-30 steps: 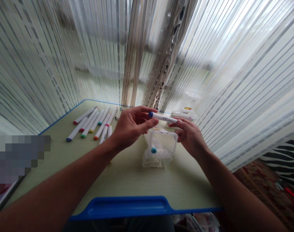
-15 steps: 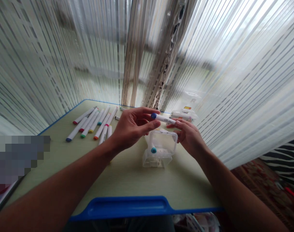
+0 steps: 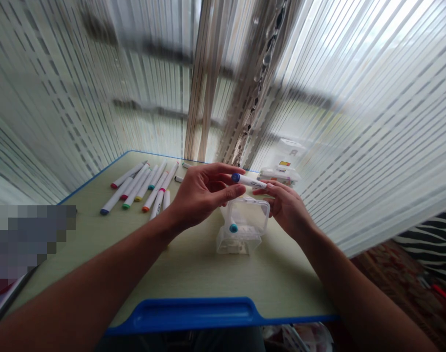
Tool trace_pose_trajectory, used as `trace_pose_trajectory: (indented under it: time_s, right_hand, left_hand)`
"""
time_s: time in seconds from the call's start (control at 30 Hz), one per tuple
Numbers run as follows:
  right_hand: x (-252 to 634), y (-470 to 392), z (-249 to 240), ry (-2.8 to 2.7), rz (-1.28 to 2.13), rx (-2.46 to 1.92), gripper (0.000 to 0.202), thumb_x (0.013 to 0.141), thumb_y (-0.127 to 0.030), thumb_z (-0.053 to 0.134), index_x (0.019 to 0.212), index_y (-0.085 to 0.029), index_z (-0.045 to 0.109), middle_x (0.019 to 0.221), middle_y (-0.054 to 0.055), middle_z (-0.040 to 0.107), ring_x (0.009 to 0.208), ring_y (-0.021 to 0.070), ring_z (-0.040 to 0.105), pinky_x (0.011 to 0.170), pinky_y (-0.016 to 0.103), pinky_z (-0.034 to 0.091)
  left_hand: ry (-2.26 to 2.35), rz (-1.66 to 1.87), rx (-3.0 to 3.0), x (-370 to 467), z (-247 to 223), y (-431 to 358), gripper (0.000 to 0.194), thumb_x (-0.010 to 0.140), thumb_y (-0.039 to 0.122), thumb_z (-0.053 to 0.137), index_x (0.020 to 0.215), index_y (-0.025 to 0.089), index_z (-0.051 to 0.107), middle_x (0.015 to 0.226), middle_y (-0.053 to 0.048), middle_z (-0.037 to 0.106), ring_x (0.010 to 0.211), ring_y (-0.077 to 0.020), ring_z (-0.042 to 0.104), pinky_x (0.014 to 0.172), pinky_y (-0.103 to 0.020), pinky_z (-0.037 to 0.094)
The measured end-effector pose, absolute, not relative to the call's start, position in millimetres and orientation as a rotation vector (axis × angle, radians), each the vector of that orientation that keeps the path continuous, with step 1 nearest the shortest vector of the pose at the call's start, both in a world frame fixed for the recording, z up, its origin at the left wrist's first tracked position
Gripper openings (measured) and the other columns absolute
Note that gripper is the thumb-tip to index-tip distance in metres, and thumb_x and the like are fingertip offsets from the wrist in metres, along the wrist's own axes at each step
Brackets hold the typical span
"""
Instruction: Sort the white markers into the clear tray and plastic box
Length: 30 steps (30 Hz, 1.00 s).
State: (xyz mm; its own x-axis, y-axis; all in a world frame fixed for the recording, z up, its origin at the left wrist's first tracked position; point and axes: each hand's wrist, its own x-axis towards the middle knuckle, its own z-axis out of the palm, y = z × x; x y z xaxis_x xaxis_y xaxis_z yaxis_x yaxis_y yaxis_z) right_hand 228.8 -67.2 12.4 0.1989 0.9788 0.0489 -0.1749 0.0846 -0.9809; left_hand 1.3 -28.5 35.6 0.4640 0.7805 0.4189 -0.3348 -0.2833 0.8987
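Observation:
A white marker with a blue end is held up above the table, lying nearly level. My right hand pinches its far-right end between thumb and fingers. At the blue end, my left hand has its thumb and index finger apart, one below and one above the marker; whether they touch it is hard to make out. Under both hands stands a clear plastic case with its lid raised. A marker with a teal end sits in the case, most of its body hidden.
Several white markers with coloured ends lie spread at the table's left. A second clear case stands at the back right against the string curtain. The table has a blue front rim with a tray groove.
The marker and my left fingers have shifted very slightly to the right. My right hand keeps its hold, and the case stays where it was.

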Motion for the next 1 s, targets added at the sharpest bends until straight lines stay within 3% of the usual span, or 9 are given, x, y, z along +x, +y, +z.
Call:
trace_pose_trajectory:
  time_s: [0.43, 1.0]
  right_hand:
    - [230, -66, 11, -0.986, 1.038, -1.072, 0.028, 0.077, -0.036, 0.081, 0.094, -0.017, 0.072, 0.082, 0.004, 0.077, 0.039, 0.0061, 0.052, 0.036, 0.02, 0.037]
    - [222, -80, 17, -1.212, 0.768, -0.88, 0.027, 0.072, -0.032, 0.09, 0.093, -0.023, 0.076, 0.075, 0.001, 0.074, 0.042, 0.0086, 0.054, 0.035, 0.023, 0.041]
  left_hand:
    - [0.556, 1.281, 1.516, 1, 30, -16, 0.022, 0.078, 0.024, 0.082, 0.094, 0.011, 0.076, 0.068, 0.0, 0.067, 0.051, -0.0058, 0.051, 0.047, -0.018, 0.04]
    - [0.779, 1.098, 1.534, 1, 6, 10, 0.035, 0.08, 0.039, 0.078, 0.101, 0.011, 0.071, 0.084, -0.005, 0.071, 0.049, -0.0059, 0.051, 0.046, -0.02, 0.042]
